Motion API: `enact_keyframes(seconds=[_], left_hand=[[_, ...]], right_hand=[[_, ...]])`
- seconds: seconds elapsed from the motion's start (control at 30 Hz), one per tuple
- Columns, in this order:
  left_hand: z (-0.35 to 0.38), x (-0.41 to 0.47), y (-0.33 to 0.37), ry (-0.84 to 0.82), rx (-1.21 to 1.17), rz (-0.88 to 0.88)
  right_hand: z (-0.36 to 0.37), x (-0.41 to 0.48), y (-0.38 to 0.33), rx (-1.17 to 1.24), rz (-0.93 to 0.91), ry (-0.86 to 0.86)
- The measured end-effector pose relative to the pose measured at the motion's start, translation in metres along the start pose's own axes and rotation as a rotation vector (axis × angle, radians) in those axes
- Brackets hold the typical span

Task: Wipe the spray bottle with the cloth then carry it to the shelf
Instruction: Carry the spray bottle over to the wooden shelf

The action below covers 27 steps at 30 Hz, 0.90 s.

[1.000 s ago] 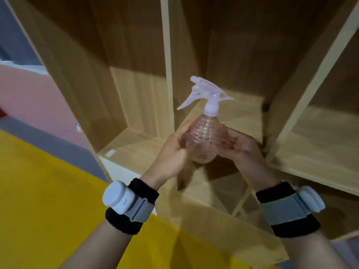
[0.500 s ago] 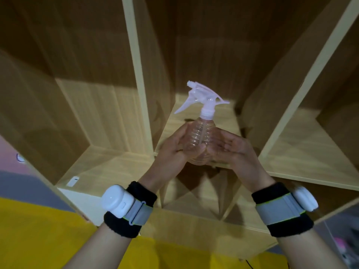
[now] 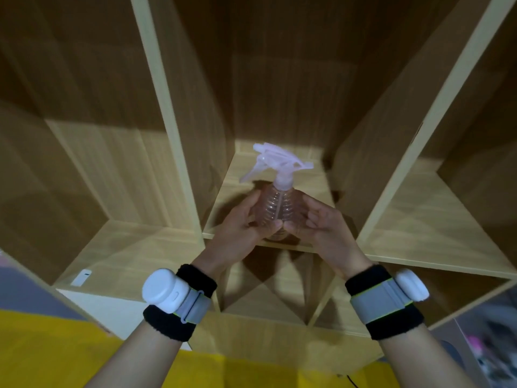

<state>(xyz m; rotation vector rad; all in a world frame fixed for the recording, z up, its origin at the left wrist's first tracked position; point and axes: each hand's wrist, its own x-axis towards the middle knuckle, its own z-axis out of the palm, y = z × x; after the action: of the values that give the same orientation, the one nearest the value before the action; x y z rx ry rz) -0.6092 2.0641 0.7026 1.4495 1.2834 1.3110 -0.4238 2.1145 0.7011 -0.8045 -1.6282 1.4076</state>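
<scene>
A clear ribbed spray bottle (image 3: 277,204) with a pale pink trigger head stands upright at the front of the middle compartment of a wooden shelf (image 3: 279,245). My left hand (image 3: 237,228) wraps its left side and my right hand (image 3: 321,228) its right side, thumbs meeting in front. The nozzle points left. Whether the bottle's base rests on the shelf board or hangs just above it is hidden by my hands. No cloth is in view.
Open wooden compartments lie left (image 3: 126,247) and right (image 3: 425,225) of the middle one, split by upright dividers (image 3: 167,113). A small white tag (image 3: 81,277) lies in the left compartment. Lower cubbies sit below. A yellow surface (image 3: 56,354) spreads at the bottom left.
The view has swung right and closer to the shelf. Both hands have carried the bottle forward and down into the middle compartment's front edge, still gripping it.
</scene>
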Motion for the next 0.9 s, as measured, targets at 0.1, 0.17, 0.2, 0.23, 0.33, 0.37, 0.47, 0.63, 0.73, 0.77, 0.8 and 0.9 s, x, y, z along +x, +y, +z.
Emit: enact_keyframes(seconds=[0.1,0.17,0.2,0.23,0.33,0.37,0.47,0.63,0.73,0.77,0.8,0.9], left_hand=[[0.0,0.003,-0.006,-0.011,-0.013,-0.002],[-0.001,0.006,-0.009,-0.015,-0.018,-0.002],[-0.002,0.008,-0.01,-0.017,-0.019,0.0],[-0.002,0.009,-0.011,-0.018,-0.019,0.001],[-0.002,0.016,-0.01,-0.013,-0.001,-0.002],[-0.001,0.018,-0.01,-0.007,0.005,-0.01],[-0.001,0.026,-0.011,0.033,0.02,-0.031],[-0.001,0.046,-0.015,0.052,0.001,-0.071],[-0.003,0.057,-0.017,0.049,-0.038,-0.098],[-0.003,0.061,-0.018,0.044,-0.037,-0.088],[-0.004,0.065,-0.018,0.037,-0.029,-0.078],[-0.005,0.074,-0.021,0.037,-0.022,-0.075]], right_hand=[[0.002,0.004,0.004,0.008,0.008,0.02],[0.003,0.007,0.008,0.005,0.005,0.027],[0.002,0.009,0.009,0.005,0.002,0.029],[0.002,0.012,0.01,0.005,-0.001,0.031],[0.002,0.018,0.013,0.007,-0.005,0.04],[0.002,0.02,0.013,0.012,-0.006,0.045],[0.002,0.027,0.015,0.013,-0.016,0.073],[0.005,0.045,0.015,0.061,-0.033,0.113],[0.007,0.054,0.014,0.063,-0.032,0.137],[0.007,0.058,0.013,0.06,-0.031,0.145],[0.007,0.061,0.013,0.05,-0.029,0.152],[0.006,0.072,0.017,0.052,-0.01,0.175]])
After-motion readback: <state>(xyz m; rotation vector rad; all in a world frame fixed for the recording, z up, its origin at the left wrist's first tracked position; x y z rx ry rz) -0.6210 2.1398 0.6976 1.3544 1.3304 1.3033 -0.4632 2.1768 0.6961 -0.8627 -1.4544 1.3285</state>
